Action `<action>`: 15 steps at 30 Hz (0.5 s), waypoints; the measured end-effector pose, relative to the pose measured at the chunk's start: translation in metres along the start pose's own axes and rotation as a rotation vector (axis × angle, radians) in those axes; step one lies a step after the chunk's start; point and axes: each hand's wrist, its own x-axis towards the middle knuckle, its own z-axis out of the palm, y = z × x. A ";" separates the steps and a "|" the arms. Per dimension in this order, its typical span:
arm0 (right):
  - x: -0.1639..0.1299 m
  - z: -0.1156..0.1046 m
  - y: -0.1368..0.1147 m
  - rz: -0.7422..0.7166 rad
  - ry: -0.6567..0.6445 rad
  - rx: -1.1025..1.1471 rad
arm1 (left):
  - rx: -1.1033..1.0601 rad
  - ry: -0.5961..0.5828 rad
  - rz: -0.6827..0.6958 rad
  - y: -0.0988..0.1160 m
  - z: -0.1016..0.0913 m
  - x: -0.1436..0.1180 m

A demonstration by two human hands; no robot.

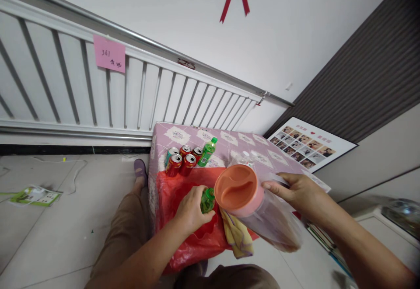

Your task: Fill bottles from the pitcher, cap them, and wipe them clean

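My left hand (192, 210) is wrapped round a small green plastic bottle (207, 201) with a green cap, held over a red basin (180, 193). In my right hand (298, 190) is the handle of a clear plastic pitcher (272, 221) with an orange lid (236, 188). The pitcher is tilted, its lid towards the bottle, and brownish liquid lies at its far end. Whether lid and bottle touch, I cannot tell. A yellow cloth (238, 234) lies under the pitcher, at the edge of a red plastic sheet (206, 254).
Several opened drink cans (173, 165) and another green bottle (207, 152) stand on the purple tablecloth (226, 142). Clear plastic bottles (247, 157) are behind the pitcher. A white radiator (131, 92) borders the table's back. A photo board (310, 142) leans at the right.
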 end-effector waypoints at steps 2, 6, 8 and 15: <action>0.000 0.000 -0.001 0.016 -0.054 -0.020 | 0.007 0.000 0.007 0.000 0.000 0.000; 0.000 -0.001 -0.001 0.029 -0.076 -0.034 | 0.022 -0.001 0.014 0.000 0.000 0.000; 0.000 -0.001 0.000 0.027 -0.085 -0.038 | 0.029 -0.003 0.016 0.000 0.000 0.000; 0.001 -0.002 0.000 0.041 -0.118 -0.084 | 0.045 -0.003 0.016 -0.001 0.000 0.000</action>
